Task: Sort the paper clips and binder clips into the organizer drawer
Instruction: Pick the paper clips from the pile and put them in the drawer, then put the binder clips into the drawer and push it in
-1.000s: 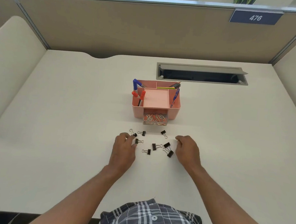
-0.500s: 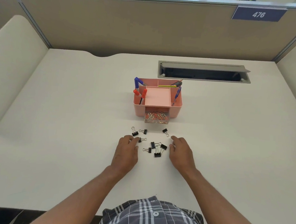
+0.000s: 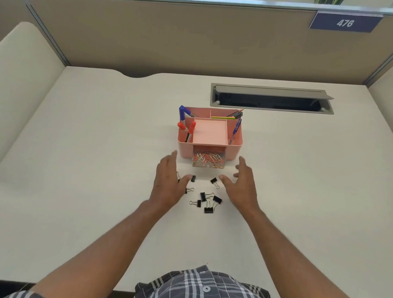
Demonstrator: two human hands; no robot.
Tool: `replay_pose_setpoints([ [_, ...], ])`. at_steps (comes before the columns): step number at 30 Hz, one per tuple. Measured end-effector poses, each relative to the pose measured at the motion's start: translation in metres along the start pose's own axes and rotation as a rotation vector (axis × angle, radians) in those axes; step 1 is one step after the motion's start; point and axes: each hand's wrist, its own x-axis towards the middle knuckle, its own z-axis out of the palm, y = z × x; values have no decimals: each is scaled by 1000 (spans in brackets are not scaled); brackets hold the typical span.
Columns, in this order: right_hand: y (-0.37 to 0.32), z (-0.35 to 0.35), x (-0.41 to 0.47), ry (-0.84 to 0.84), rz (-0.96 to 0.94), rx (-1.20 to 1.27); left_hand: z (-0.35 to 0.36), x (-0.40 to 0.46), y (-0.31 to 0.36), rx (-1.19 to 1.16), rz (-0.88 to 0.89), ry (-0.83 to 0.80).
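Note:
A pink desk organizer (image 3: 234, 149) stands mid-desk with pens in its side slots. Its clear drawer (image 3: 208, 161) is pulled out at the front and holds a heap of coloured paper clips. Several black binder clips (image 3: 208, 202) lie scattered on the desk in front of the drawer. My left hand (image 3: 168, 184) hovers over the left clips, fingers spread, hiding some of them. My right hand (image 3: 243, 187) is raised to the right of the clips, fingers apart, holding nothing. Both hands flank the drawer front.
A grey cable hatch (image 3: 272, 99) with its lid up is set into the desk behind the organizer on the right. Beige partition walls enclose the white desk (image 3: 73, 163) at the back and sides.
Both hands lifted off the desk and moved forward toward the organizer, spreading apart. The binder clips near the middle were pushed closer together earlier and now lie still.

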Motion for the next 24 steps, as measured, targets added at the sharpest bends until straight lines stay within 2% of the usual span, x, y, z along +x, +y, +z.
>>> replay_pose_setpoints([
  [4, -11, -16, 28, -84, 32, 62, -2, 36, 8, -142, -130, -84],
  [9, -20, -27, 47, -168, -83, 121, 0, 61, 11, -269, -109, -88],
  [17, -37, -5, 62, 100, 74, 124, 10, 74, 26, -341, -188, 78],
  [24, -17, 1, 56, 112, 210, 88, 14, 66, 10, -223, -295, 84],
])
